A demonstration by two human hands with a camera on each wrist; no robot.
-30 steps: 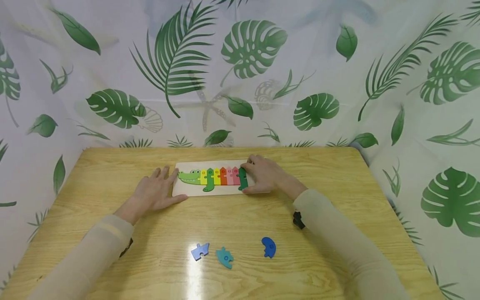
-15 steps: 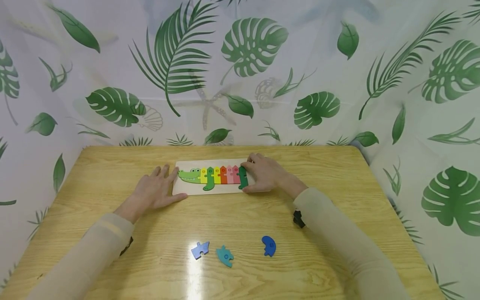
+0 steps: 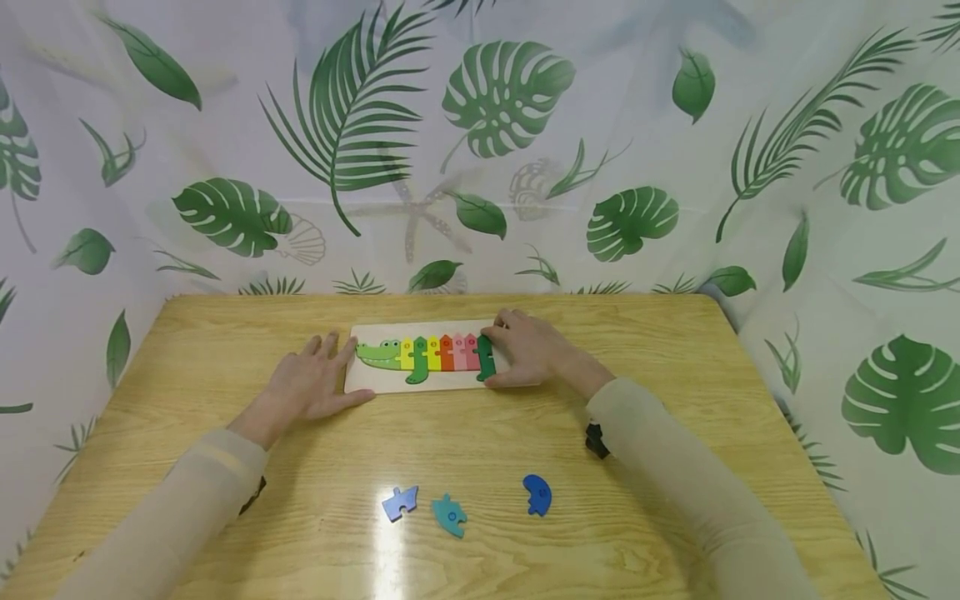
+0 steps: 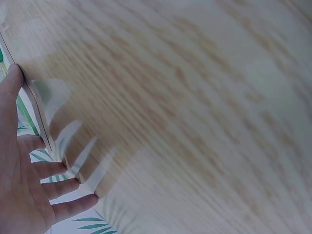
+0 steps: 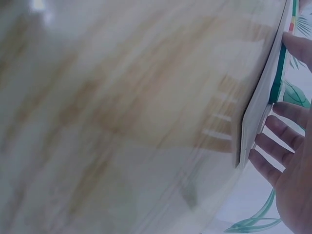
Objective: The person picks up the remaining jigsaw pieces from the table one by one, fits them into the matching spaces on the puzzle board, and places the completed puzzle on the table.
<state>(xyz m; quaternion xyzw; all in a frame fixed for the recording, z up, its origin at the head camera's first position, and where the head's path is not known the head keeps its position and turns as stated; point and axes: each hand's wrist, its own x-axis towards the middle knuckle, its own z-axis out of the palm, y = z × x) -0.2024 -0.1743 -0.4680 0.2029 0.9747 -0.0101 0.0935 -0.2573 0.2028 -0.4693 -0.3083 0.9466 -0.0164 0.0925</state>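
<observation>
Puzzle board (image 3: 450,381) is seen on the table (image 3: 480,442) in the head view, its dark green piece (image 3: 487,357) pinched by the right hand (image 3: 528,348). In the left wrist view, its edge is touched by the outspread left hand (image 4: 22,183); in the right wrist view, the piece is held likewise.
</observation>
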